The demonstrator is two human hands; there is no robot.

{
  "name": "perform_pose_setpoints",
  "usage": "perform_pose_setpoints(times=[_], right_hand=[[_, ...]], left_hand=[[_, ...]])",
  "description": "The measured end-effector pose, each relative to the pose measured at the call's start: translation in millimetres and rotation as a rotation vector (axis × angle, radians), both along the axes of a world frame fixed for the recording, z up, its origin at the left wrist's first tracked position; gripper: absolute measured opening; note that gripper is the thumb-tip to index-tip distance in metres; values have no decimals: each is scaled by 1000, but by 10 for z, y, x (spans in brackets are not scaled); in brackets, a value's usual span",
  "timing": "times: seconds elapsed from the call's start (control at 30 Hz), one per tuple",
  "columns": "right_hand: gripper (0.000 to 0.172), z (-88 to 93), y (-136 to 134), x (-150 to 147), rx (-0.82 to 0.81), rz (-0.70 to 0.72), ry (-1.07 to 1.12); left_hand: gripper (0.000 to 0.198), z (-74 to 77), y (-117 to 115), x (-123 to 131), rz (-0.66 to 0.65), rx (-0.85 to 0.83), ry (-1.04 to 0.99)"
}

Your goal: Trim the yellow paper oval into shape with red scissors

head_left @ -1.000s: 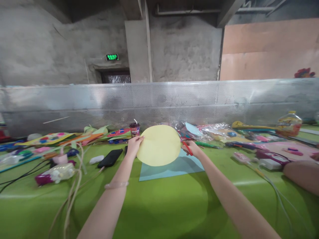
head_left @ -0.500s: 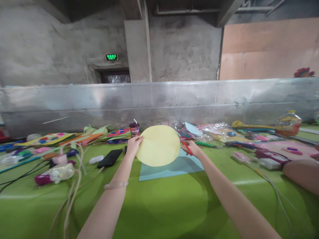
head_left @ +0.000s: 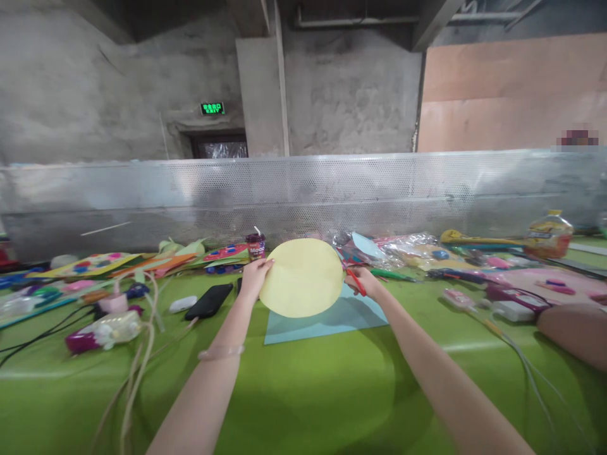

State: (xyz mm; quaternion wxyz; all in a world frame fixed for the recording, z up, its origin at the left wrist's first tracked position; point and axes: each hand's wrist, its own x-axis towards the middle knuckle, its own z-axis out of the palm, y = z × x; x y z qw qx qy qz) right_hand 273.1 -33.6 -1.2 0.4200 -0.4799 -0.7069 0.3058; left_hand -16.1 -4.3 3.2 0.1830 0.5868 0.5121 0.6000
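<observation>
The green tabletop point(head_left: 303, 392) fills the lower frame; at frame center, the yellow paper oval point(head_left: 302, 278) is held up between the hands, its long axis running left to right, above and partly hiding a light-blue sheet point(head_left: 308, 330). The left hand point(head_left: 255, 277) pinches the oval's left edge and is the nearer one, while the right hand point(head_left: 364, 280), just beyond the right edge, grips the red-handled scissors point(head_left: 358, 284). Blade contact with that edge appears likely but is too small to confirm.
</observation>
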Motion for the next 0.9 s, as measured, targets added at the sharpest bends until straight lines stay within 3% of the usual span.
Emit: perform_pose_setpoints(times=[0.9], right_hand=[[10, 7, 0, 0, 21, -27, -47]], left_hand=[[33, 11, -29, 18, -8, -18, 11]])
